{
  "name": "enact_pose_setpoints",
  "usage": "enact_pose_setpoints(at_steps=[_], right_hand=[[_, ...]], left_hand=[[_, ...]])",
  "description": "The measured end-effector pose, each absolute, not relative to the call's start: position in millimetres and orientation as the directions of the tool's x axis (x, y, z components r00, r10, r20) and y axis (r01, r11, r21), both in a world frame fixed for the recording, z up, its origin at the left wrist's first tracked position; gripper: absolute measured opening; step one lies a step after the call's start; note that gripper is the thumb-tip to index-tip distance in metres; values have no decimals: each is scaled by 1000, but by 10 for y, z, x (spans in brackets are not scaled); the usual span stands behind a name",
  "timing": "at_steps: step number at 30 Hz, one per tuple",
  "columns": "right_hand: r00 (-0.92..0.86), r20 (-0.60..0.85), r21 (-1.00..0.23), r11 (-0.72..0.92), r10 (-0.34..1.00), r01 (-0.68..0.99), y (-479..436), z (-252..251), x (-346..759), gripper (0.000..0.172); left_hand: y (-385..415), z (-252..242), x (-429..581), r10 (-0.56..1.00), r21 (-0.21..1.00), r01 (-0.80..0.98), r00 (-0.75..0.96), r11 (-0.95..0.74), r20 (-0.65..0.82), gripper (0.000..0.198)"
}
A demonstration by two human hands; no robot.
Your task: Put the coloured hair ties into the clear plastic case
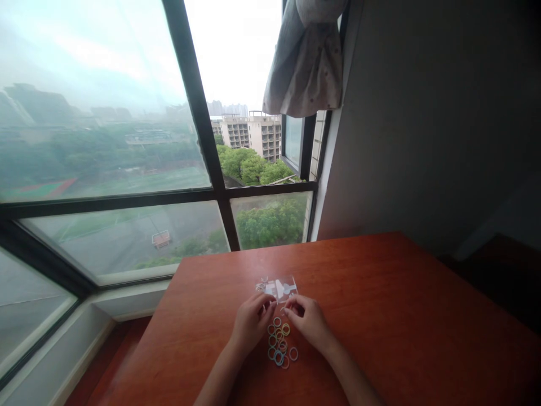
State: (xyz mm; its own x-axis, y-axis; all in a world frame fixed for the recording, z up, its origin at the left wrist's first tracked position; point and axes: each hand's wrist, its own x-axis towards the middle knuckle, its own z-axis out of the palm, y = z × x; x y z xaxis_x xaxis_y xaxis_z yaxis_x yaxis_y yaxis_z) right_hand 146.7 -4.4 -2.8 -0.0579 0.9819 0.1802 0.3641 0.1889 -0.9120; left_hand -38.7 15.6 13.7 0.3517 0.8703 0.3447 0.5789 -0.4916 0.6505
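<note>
Over the middle of a reddish-brown table, my left hand (250, 320) is closed in a pinch, with its fingertips near a tiny pale piece that I cannot make out. Close by on the right, my right hand (310, 322) also pinches, and a small whitish bit shows at its fingertips. The two hands are slightly apart. Between the wrists lie several small rings (278, 357) in pale blue, green, yellow and pink, some overlapping. Just beyond the fingers sits a clear plastic packet or case (289, 286) with white parts. Small shiny pieces (262, 285) lie at its left.
The wooden table (363, 282) reaches to a dark-framed window (220, 194) at the far side. A knotted curtain (310, 73) hangs above the back edge. A grey wall (414, 124) stands on the right, and a white sill (131, 299) runs along the left.
</note>
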Motion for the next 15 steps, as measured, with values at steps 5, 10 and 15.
enact_pose_setpoints(at_steps=[5,10,15], right_hand=[[-43,186,-929,190,982,316,-45,-34,1449,10],[-39,189,-935,192,981,299,-40,-37,1468,11],[-46,181,-943,186,982,276,-33,-51,1459,11]], left_hand=[[105,148,-318,854,607,604,410,-517,320,18],[116,127,-316,854,623,586,390,-518,344,17],[109,133,-310,855,630,581,401,-516,329,16]])
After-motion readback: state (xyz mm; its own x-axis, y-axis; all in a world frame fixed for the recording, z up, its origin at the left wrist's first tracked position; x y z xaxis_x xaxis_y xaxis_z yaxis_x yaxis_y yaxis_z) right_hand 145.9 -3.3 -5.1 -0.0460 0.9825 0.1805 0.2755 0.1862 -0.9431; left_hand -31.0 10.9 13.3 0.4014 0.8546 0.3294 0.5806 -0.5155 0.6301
